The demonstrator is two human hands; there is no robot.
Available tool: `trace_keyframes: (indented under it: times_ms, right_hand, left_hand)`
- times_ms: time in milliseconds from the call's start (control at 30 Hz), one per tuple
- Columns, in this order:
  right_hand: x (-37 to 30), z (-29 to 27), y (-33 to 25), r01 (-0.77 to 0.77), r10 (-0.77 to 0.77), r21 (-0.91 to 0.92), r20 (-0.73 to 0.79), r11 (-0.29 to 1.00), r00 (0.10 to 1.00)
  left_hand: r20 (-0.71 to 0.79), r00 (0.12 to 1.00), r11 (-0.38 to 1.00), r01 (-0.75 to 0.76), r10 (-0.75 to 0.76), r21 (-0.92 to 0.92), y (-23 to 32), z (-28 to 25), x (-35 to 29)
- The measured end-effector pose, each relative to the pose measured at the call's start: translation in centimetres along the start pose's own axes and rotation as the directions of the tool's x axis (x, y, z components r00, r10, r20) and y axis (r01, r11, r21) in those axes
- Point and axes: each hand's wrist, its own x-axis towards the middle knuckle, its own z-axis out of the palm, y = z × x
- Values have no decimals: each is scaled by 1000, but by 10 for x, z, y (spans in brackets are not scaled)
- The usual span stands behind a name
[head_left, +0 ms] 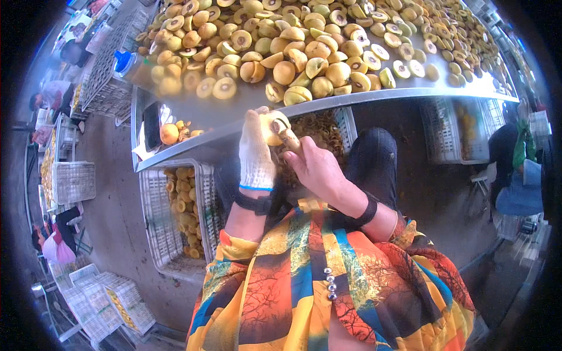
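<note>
My left hand (pixel 256 152), in a white knitted glove, is closed round a yellow peach half (pixel 270 130) just off the table's near edge. My bare right hand (pixel 321 171) grips a short tool with a light brown handle (pixel 290 140). A curved dark metal end of this tool rests at the brown centre of the peach half. Many loose peach halves (pixel 322 86) are heaped on the metal table (pixel 246 108) beyond my hands, some cut side up. Beneath my hands, brown scraps (pixel 316 127) fill a container, partly hidden by the table edge.
The table's raised metal rim (pixel 374 96) runs across in front of me. A white crate (pixel 153 228) of peach halves stands on the floor at left, another crate (pixel 436 134) at right. A blue-capped bottle (pixel 124 63) and a dark flat object (pixel 152 126) are at the table's left. Several people sit nearby.
</note>
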Motion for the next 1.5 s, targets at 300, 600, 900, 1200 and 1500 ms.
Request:
trace_keyframes:
  times_ms: [300, 600, 900, 1200, 1500]
  right_hand:
    - [-5, 10, -4, -138, 136, 47, 46, 989, 990]
    - [-2, 2, 10, 53, -37, -63, 236, 997, 971]
    - [14, 23, 12, -268, 245, 840, 167, 472, 955]
    - [36, -20, 33, 207, -259, 356, 104, 911, 960]
    - [28, -18, 17, -22, 25, 54, -58, 998, 998]
  left_hand:
    - [65, 931, 856, -357, 359, 374, -13, 1, -10]
    - [75, 968, 918, 202, -240, 340, 11, -16, 0]
    - [7, 997, 995, 80, -81, 58, 0, 2, -3]
    - [181, 914, 859, 255, -364, 443, 11, -16, -9]
    - [51, 977, 973, 213, -209, -87, 3, -15, -2]
